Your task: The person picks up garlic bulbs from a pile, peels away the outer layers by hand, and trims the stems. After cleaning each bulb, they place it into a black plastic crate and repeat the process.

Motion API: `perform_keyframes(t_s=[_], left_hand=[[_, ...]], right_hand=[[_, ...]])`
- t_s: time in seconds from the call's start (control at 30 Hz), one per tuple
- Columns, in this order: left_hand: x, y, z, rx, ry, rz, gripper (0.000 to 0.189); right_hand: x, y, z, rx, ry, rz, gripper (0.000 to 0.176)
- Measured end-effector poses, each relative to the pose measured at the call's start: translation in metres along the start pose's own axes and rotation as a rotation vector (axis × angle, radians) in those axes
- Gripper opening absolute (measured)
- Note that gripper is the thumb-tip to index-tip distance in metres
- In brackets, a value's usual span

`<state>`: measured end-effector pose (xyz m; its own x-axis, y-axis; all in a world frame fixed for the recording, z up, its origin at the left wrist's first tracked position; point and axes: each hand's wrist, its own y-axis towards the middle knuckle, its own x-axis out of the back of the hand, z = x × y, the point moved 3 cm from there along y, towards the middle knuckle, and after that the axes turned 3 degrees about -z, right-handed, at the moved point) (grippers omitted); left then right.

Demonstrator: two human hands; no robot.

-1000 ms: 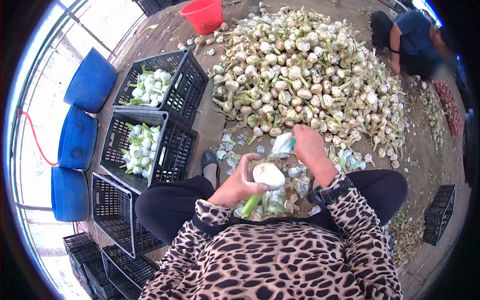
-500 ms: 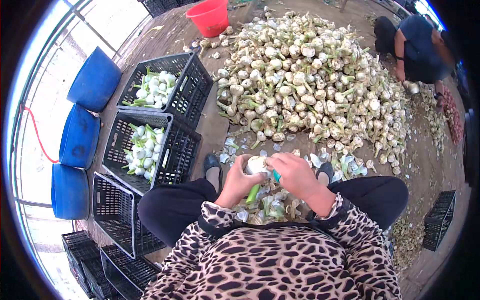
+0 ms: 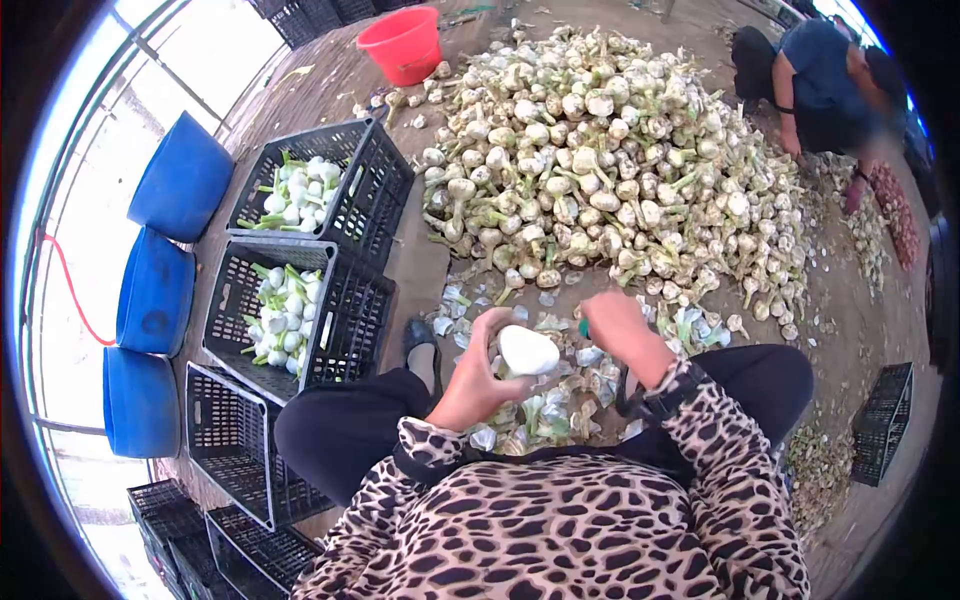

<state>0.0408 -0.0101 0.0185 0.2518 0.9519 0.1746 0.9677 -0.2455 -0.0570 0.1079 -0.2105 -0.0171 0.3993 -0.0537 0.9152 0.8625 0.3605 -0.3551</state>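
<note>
My left hand (image 3: 478, 375) is wrapped round a smooth white garlic bulb (image 3: 529, 351) in front of my body. To the right of the bulb and apart from it, my right hand (image 3: 622, 328) is closed round a small green object (image 3: 584, 328), mostly hidden by the fingers. Loose peelings (image 3: 548, 408) lie on the ground below my hands. Beyond them rises a large heap of unpeeled garlic (image 3: 600, 170) with stalks.
Two black crates (image 3: 325, 255) at the left hold white bulbs. Blue tubs (image 3: 155, 290) stand farther left, a red basin (image 3: 405, 50) behind. A person (image 3: 825, 75) crouches at the upper right, near a red net sack (image 3: 893, 215). A black crate (image 3: 882, 425) sits at the right.
My right hand has moved off the bulb to the right. The bulb now shows a clean white side, and its green stalk no longer shows. The view has shifted slightly.
</note>
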Motion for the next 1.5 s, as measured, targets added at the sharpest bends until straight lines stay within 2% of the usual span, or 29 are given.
perform_keyframes(t_s=[0.07,0.17,0.27,0.33,0.4,0.47,0.5,0.53,0.6,0.63,0.7,0.73,0.77,0.8,0.83,0.87,0.9,0.93,0.97,1.0,1.03,1.07,1.1,1.13,1.17,1.2,1.27,1.33,1.5], left_hand=[[0.002,0.001,-0.003,-0.005,0.040,-0.061,0.080],[0.003,0.006,0.008,-0.016,0.056,-0.160,0.077],[0.005,0.009,0.004,-0.003,0.343,-0.111,0.077],[-0.001,0.005,0.029,-0.061,0.337,-0.161,0.079],[-0.001,0.002,0.021,-0.061,0.373,-0.146,0.084],[0.004,0.002,0.036,0.020,0.189,-0.192,0.076],[0.011,0.001,0.029,0.038,0.118,-0.304,0.069],[0.018,-0.001,0.023,0.054,0.044,-0.409,0.062],[0.032,-0.003,0.047,0.079,-0.201,-0.704,0.053],[0.034,-0.005,0.057,0.103,-0.329,-0.828,0.049],[0.033,-0.004,0.061,0.179,-0.568,-0.933,0.042],[0.035,-0.004,0.057,0.123,-0.467,-0.906,0.041],[0.034,-0.004,0.058,0.126,-0.526,-0.865,0.041],[0.036,-0.003,0.061,0.148,-0.525,-0.854,0.041],[0.034,-0.002,0.055,0.152,-0.587,-0.874,0.041],[0.034,0.001,0.046,0.222,-0.641,-0.902,0.041],[0.035,0.001,0.050,0.219,-0.636,-0.910,0.041],[0.037,0.002,0.054,0.210,-0.628,-0.920,0.041],[0.035,0.002,0.050,0.189,-0.667,-0.916,0.042],[0.036,0.004,0.051,0.189,-0.648,-0.897,0.042],[0.035,0.003,0.053,0.239,-0.635,-0.912,0.042],[0.034,0.002,0.055,0.292,-0.622,-0.929,0.042],[0.032,0.003,0.057,0.294,-0.610,-0.900,0.041],[0.031,0.004,0.058,0.297,-0.598,-0.875,0.041],[0.029,0.005,0.059,0.300,-0.584,-0.850,0.041],[0.027,0.006,0.061,0.312,-0.585,-0.815,0.041],[0.023,0.011,0.062,0.329,-0.580,-0.742,0.041],[0.018,0.018,0.065,0.381,-0.591,-0.722,0.041],[0.007,0.033,0.069,0.464,-0.553,-0.586,0.045]], right_hand=[[0.003,-0.017,0.005,0.109,0.173,-0.132,0.032],[0.010,-0.024,0.012,0.207,0.737,-0.340,0.040],[-0.014,-0.025,0.041,0.308,1.502,-0.254,0.046],[-0.025,-0.024,0.057,0.308,1.124,-0.168,0.049],[-0.053,-0.012,0.059,-0.026,1.622,0.156,0.045],[-0.079,0.002,0.046,-0.376,2.055,0.379,0.037],[-0.113,0.017,0.028,-0.524,2.080,0.393,0.029],[-0.099,0.018,0.031,-0.693,1.958,0.341,0.026],[-0.095,0.042,0.031,-0.749,1.801,0.352,0.025],[-0.088,0.066,0.039,-0.392,1.708,0.343,0.025],[-0.039,0.103,0.082,-0.250,2.075,0.408,0.025],[0.001,0.114,0.114,0.007,2.216,0.416,0.028],[0.027,0.126,0.139,0.317,2.204,0.343,0.035],[0.048,0.133,0.156,0.364,2.039,0.299,0.044],[0.078,0.127,0.176,0.366,2.115,0.212,0.056],[0.090,0.125,0.192,0.314,1.975,0.105,0.060],[0.084,0.129,0.197,0.447,1.759,0.149,0.056],[0.070,0.131,0.196,0.454,1.522,0.176,0.050],[0.038,0.139,0.189,0.550,1.439,0.051,0.040],[0.004,0.144,0.173,0.516,1.332,0.171,0.033],[-0.030,0.146,0.150,0.442,1.184,0.088,0.032],[-0.054,0.137,0.121,0.210,1.099,0.217,0.034],[-0.104,0.143,0.089,0.284,0.945,0.037,0.035],[-0.125,0.133,0.052,0.160,0.895,0.001,0.035],[-0.171,0.137,0.009,0.027,0.871,-0.135,0.033],[-0.172,0.127,-0.024,-0.150,0.795,-0.202,0.041],[-0.128,0.114,-0.061,-0.442,0.568,-0.344,0.053],[-0.115,0.124,-0.091,-0.571,0.476,-0.308,0.061],[-0.119,0.166,-0.123,-0.401,0.429,-0.395,0.037]])
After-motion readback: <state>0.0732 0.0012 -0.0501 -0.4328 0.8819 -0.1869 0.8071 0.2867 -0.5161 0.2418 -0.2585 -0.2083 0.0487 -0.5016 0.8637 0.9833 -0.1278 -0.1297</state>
